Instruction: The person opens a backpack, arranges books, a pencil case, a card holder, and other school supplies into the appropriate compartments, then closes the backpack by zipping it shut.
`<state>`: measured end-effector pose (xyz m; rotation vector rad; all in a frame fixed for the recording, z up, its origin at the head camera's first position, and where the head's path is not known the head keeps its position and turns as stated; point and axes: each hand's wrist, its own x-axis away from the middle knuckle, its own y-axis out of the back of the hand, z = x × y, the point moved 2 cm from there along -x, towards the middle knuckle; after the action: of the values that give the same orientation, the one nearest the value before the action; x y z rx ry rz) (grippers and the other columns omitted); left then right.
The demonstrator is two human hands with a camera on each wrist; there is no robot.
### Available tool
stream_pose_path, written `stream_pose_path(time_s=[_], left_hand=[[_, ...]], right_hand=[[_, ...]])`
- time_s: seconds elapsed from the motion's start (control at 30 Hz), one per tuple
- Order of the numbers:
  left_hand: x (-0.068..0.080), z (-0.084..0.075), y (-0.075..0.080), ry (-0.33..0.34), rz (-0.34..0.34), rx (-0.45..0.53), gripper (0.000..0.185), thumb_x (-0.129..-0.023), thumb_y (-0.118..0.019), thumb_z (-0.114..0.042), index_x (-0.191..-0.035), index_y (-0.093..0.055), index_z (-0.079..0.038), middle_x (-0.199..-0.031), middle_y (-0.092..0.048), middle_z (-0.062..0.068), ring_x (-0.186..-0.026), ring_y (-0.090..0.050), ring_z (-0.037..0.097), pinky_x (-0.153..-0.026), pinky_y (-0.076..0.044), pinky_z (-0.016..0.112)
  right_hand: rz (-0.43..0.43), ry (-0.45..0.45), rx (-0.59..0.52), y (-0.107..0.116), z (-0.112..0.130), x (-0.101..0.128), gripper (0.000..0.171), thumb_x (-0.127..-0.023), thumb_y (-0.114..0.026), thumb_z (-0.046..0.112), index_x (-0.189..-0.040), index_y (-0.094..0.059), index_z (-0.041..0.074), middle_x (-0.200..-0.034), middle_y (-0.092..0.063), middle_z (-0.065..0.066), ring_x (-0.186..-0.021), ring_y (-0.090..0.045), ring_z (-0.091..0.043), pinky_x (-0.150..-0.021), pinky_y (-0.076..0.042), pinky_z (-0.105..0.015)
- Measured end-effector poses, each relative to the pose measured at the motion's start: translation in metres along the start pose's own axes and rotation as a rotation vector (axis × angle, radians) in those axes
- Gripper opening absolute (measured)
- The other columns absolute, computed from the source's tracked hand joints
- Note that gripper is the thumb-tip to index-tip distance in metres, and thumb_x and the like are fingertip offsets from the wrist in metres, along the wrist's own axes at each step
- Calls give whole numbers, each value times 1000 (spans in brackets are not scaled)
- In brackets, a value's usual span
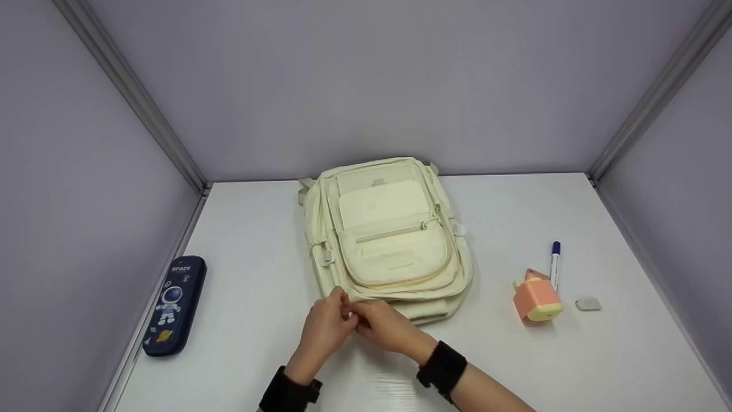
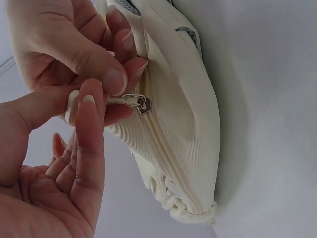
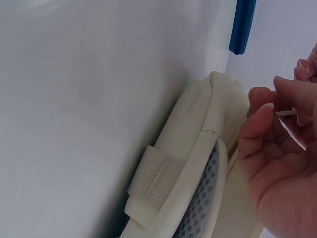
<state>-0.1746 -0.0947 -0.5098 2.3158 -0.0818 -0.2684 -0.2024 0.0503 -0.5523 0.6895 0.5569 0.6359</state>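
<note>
Both hands meet at the backpack's [image 1: 389, 234] near edge, mid-table [image 1: 572, 366]. Left hand [image 1: 323, 329] and right hand [image 1: 383, 326] fingers pinch the zipper pull [image 2: 130, 100]. Risk: an off-line tug may jam the slider in the fabric or slip the pinch.

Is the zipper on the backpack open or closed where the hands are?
Closed there. In the left wrist view the teeth below the zipper slider on the backpack are meshed; above it, fingers hide the track.
</note>
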Motion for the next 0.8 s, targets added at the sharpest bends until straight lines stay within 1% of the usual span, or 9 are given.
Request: stream_pose_path(time_s=[0.13, 0.2, 0.33, 0.4, 0.43, 0.53, 0.6, 0.7, 0.8], left_hand=[[-2, 3, 7, 42, 59, 143, 16, -88, -69, -2, -90, -54, -6, -63, -64, -2, -51, -60, 7, -46, -45, 25], [-5, 9, 10, 79, 42, 177, 10, -92, -65, -4, -91, -55, -6, -63, -65, -1, -51, -62, 9, -46, -47, 27], [-18, 33, 4, 163, -101, 65, 9, -95, -63, -8, -98, -56, -3, -64, -59, -2, -52, -56, 12, -49, -45, 31], [-25, 47, -3, 242, -141, 1, 20, -95, -63, -12, -109, -54, 0, -67, -59, 2, -55, -56, 16, -52, -45, 34], [-28, 53, -6, 285, -141, -27, 28, -96, -63, -14, -116, -52, 2, -72, -60, 5, -59, -58, 19, -54, -46, 37], [-34, 65, -14, 401, -83, -50, 50, -97, -62, -17, -135, -39, 7, -87, -65, 20, -73, -65, 32, -61, -50, 43], [-37, 67, -17, 449, -33, -49, 58, -97, -60, -16, -141, -32, 10, -97, -64, 28, -82, -66, 38, -64, -51, 46], [-41, 67, -17, 463, 21, -46, 55, -98, -57, -11, -141, -33, 13, -106, -62, 34, -87, -65, 39, -66, -52, 46], [-45, 65, -16, 457, 47, -50, 45, -97, -55, -7, -137, -43, 11, -108, -62, 31, -83, -65, 33, -63, -51, 42]], right_hand=[[10, -43, -63, 1, -3, 1, 6, -92, -66, 4, -97, -67, 8, -89, -67, 0, -80, -61, -6, -68, -49, -18], [17, -79, -73, 3, -4, 1, 2, -93, -68, 7, -94, -67, 9, -89, -67, 1, -81, -62, -5, -69, -50, -19], [8, -142, -37, 6, -3, 2, 8, -96, -64, 11, -89, -67, 9, -78, -61, 6, -70, -56, -3, -62, -47, -20], [3, -159, -27, 7, -2, 2, 11, -99, -60, 11, -92, -67, 8, -75, -60, 4, -65, -52, -4, -60, -45, -22], [1, -161, -26, 7, -2, 3, 11, -100, -57, 9, -95, -67, 7, -75, -61, 3, -65, -52, -4, -60, -45, -22], [5, -140, 15, 6, 0, 5, 10, -100, -57, 6, -105, -65, 4, -84, -66, -2, -72, -58, -5, -64, -49, -22], [0, -119, 61, 5, 2, 7, 12, -99, -58, 6, -110, -64, 3, -90, -69, -5, -78, -63, -7, -67, -51, -23], [-38, -113, 179, 5, 3, 10, 6, -97, -62, 9, -102, -64, 5, -86, -68, -3, -76, -65, -12, -63, -52, -26], [-72, -116, 286, 5, 4, 13, 8, -95, -65, 11, -89, -62, 7, -73, -63, -2, -65, -63, -17, -54, -49, -30]])
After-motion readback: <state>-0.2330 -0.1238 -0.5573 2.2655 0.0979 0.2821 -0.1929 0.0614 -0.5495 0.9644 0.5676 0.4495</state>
